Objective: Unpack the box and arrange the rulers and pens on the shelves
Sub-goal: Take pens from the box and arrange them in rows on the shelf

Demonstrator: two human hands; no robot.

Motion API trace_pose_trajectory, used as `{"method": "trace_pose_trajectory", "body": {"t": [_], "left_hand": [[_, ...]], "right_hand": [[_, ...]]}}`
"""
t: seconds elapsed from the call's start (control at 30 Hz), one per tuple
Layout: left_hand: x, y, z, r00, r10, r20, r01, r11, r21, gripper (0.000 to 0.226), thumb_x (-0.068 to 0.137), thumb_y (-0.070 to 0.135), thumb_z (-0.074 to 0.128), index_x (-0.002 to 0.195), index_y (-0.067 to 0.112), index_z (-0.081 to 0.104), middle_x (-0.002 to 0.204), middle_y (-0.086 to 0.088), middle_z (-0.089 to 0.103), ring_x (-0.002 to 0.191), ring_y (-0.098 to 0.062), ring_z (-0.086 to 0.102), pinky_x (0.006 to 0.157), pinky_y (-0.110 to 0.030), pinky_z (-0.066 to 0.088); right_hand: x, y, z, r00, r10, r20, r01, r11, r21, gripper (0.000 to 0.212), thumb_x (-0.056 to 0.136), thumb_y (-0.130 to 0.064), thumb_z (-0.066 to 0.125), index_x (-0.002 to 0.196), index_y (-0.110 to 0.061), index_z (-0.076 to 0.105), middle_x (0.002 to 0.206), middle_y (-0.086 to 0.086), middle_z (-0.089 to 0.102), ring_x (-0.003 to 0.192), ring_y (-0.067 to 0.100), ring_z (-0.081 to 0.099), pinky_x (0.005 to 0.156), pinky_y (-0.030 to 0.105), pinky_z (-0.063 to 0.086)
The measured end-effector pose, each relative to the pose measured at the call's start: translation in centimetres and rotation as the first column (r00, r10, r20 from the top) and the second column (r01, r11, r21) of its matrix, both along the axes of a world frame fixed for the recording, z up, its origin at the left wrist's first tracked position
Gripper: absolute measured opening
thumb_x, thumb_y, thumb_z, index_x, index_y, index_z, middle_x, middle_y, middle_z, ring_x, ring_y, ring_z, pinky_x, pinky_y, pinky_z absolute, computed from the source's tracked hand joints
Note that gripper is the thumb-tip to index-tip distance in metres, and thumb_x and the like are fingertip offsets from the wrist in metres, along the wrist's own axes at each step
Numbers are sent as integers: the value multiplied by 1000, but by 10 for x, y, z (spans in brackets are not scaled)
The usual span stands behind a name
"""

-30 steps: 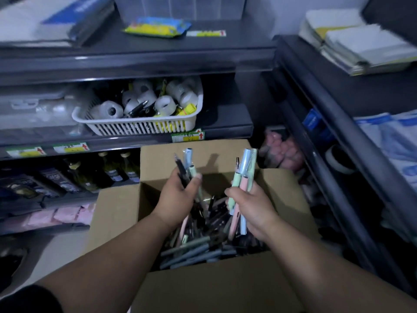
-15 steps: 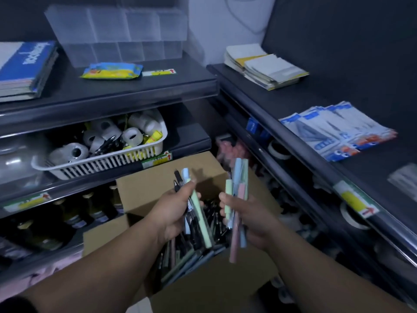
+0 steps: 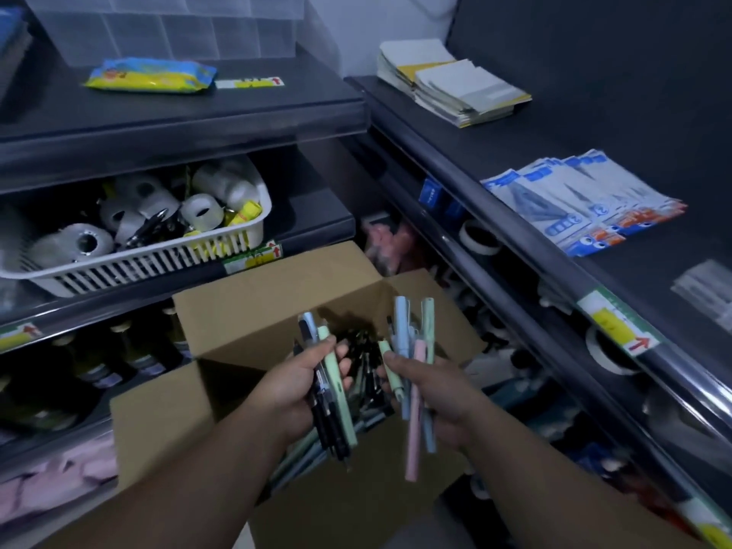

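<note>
Dark corner shelving, two units meeting at the wall. The cardboard box sits open in the angle between them.

Left hand is curled round the dark pen bundle, black barrels plus one mint. Right hand is wrapped round the pastel pen bundle: blue, pink and green, tips up. Both bundles are over the box mouth, clear of the loose pens lying inside. The box is well stocked, so the task looks early.

Step as I read it: carry both handfuls to a shelf. Notes:
- The pink pen in the pastel pen bundle hangs lower than the rest and looks likely to slip. Square the ends before moving.
- The dark pen bundle is fanned out. Tighten the grip or tap it level on a box flap.
- The best landing spot looks like the bare stretch of the right top shelf, between the paper stack and the blue-white packets.
- The clear divider tray on the left unit is the other candidate, and tidier if its cells are free.
- Lay the pens parallel and back from the lip so they don't roll off.
- Skip the white basket: it's full of tape rolls.

Rulers: none I can make out. The box interior is too dim to say whether any sit under the pens.
</note>
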State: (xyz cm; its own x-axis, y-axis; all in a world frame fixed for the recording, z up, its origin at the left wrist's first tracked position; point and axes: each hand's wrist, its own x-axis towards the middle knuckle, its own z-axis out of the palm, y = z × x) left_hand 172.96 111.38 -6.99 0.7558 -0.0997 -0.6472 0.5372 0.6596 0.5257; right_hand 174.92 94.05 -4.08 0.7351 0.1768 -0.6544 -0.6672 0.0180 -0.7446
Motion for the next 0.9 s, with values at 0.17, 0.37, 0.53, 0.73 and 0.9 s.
{"method": "trace_pose_trajectory", "body": {"t": [0.17,0.37,0.53,0.73,0.9], "left_hand": [[-3,33,-21,996,68,-54,-67,997,30,19,94,19,57,107,5,57,82,-8,62,71,-19,63,60,-29,59],[-1,52,-45,996,18,-87,10,950,312,17,90,-3,54,105,2,62,101,-22,69,85,-28,66,68,-34,54],[-4,54,-66,996,-11,-89,51,886,461,19,88,1,60,101,13,61,96,-8,71,90,-21,68,82,-39,55],[-3,49,-64,993,-5,-121,65,867,494,17,86,4,62,99,14,62,95,-10,71,92,-25,67,86,-43,55],[6,25,-20,997,-55,-57,72,932,355,13,89,8,62,97,0,67,76,-14,72,61,-23,68,52,-28,53]], "right_hand": [[22,41,-45,985,26,-171,-31,999,-25,19,88,-20,70,98,-4,69,81,10,68,63,18,62,56,28,52],[46,90,-101,953,-6,-304,-38,990,-139,26,85,-23,73,103,-5,69,104,18,67,84,31,66,67,38,59],[49,96,-133,934,-33,-354,-48,975,-219,25,87,-19,71,103,-1,65,100,20,65,82,35,65,67,41,58],[45,88,-121,923,-79,-377,33,991,-129,13,91,-13,64,95,-1,64,97,18,71,84,30,68,71,40,58],[38,57,-66,938,-105,-330,116,993,15,19,93,-17,63,97,0,70,89,14,75,77,21,70,67,33,57]]}}
